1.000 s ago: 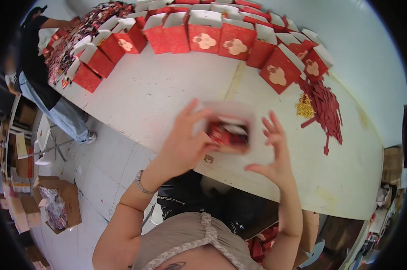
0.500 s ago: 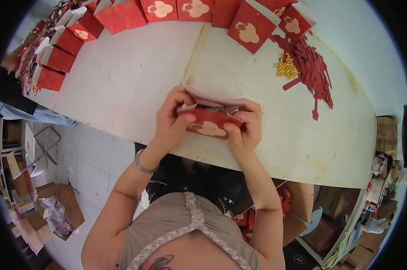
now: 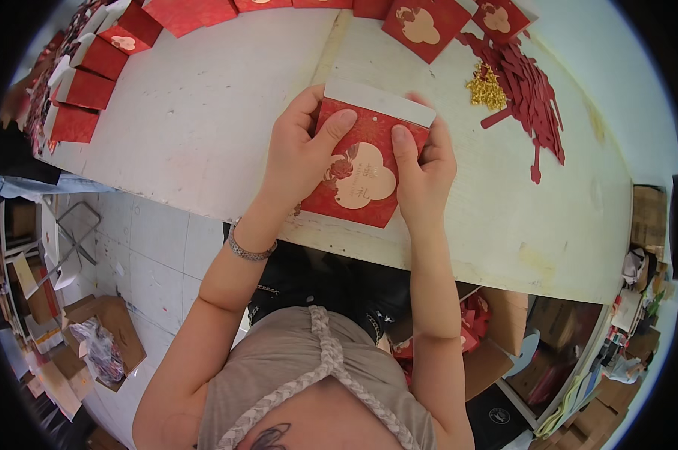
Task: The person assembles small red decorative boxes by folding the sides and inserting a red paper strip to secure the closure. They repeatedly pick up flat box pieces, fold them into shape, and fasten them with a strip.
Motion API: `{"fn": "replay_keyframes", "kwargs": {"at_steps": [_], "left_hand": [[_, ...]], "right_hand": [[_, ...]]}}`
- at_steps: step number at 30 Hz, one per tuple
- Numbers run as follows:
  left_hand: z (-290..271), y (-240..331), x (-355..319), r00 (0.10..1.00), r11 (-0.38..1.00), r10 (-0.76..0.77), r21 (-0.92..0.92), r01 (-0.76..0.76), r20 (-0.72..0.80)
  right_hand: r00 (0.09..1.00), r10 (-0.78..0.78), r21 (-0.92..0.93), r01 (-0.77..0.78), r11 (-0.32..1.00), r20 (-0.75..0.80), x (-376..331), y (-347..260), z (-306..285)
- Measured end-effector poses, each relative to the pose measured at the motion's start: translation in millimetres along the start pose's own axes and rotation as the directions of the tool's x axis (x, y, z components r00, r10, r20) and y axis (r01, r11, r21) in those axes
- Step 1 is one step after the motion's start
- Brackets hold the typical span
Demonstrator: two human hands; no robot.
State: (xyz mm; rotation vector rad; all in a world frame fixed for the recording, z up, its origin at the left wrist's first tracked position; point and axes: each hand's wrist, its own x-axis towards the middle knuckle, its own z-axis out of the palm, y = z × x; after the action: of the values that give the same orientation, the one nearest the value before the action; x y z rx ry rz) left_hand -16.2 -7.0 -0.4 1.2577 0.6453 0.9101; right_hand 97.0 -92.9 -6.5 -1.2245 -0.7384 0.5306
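Note:
Between my two hands, over the near part of the white table, is a red paper gift box with a pale flower-shaped panel on its front. A white strip shows along its top edge. My left hand grips its left side, thumb lying on the front face. On the right side my right hand holds it the same way, fingers curled behind the edge. The fingertips at the back are partly hidden by the box.
More red boxes stand along the table's far and left edges. Gold bells or beads and dark red strips are heaped at right on the white table. Below the table's right side sits a cardboard carton with red pieces.
The box has tipped so its printed front faces up, where before its open top showed. Both hands have moved slightly up and still grip its sides.

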Motion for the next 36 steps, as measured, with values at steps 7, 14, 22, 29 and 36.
{"fn": "replay_keyframes", "kwargs": {"at_steps": [7,14,22,29,36], "left_hand": [[-6.1,-6.0,12.0,0.95,0.975,0.218,-0.078,-0.206,0.222],[-12.6,-4.2,3.8,0.957,0.979,0.188,0.038,-0.201,0.22],[-10.9,0.9,-4.2,0.918,0.961,0.269,-0.016,-0.276,0.291],[48.6,15.5,-33.3,0.859,0.631,0.398,0.584,-0.512,0.323],[25.0,-7.8,7.2,0.968,0.912,0.229,0.326,-0.25,0.103]], "right_hand": [[0.971,-0.213,0.059,0.207,0.977,0.109,7.5,10.1,-10.7],[0.889,-0.416,-0.024,0.428,0.903,0.191,5.6,14.9,-15.4],[0.967,0.101,-0.447,0.015,0.894,0.234,-27.1,-36.1,-34.7],[0.815,-0.574,-0.68,0.467,0.565,0.083,-20.4,-9.5,-19.4],[0.886,-0.225,-0.503,0.422,0.754,0.405,17.6,3.2,-93.6]]}}
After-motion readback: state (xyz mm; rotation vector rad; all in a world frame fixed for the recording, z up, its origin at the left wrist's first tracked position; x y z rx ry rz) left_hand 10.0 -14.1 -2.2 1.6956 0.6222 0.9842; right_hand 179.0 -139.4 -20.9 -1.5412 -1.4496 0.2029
